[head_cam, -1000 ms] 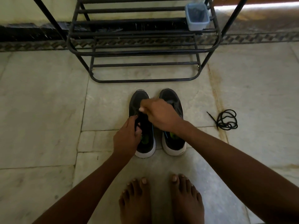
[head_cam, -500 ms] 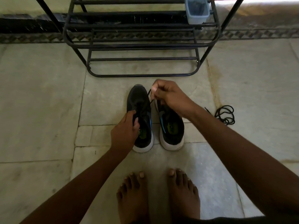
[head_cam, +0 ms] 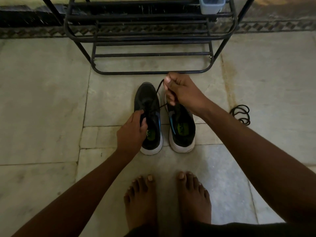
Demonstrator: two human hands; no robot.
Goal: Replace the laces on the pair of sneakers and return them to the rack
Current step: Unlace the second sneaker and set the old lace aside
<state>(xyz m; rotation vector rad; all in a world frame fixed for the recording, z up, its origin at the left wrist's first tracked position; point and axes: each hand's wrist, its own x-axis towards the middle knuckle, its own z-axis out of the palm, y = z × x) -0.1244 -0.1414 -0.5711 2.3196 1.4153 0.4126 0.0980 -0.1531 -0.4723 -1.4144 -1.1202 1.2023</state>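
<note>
Head view: right hand (head_cam: 183,93) pinched the lace (head_cam: 158,89); left hand (head_cam: 132,132) gripped the left sneaker (head_cam: 148,117). A hard pull risked tipping that sneaker.

Overall exposure dim and flat, with a greenish-grey cast on the stone floor (head_cam: 42,100); the brightest patch lies at the upper right corner, where warmer light falls on the floor beyond the rack (head_cam: 150,40); shadows soft and diffuse, with no hard edges; no glare noted; both forearms and the bare feet (head_cam: 167,199) underexposed, skin detail largely lost; the black uppers of the sneakers (head_cam: 164,120) merge into shadow, lacing hard to resolve; wide-angle distortion evident, with the rack bars bowing and its legs splaying outward; focus acceptable at centre; slight softness at the top edge and on the container (head_cam: 212,5).
</note>
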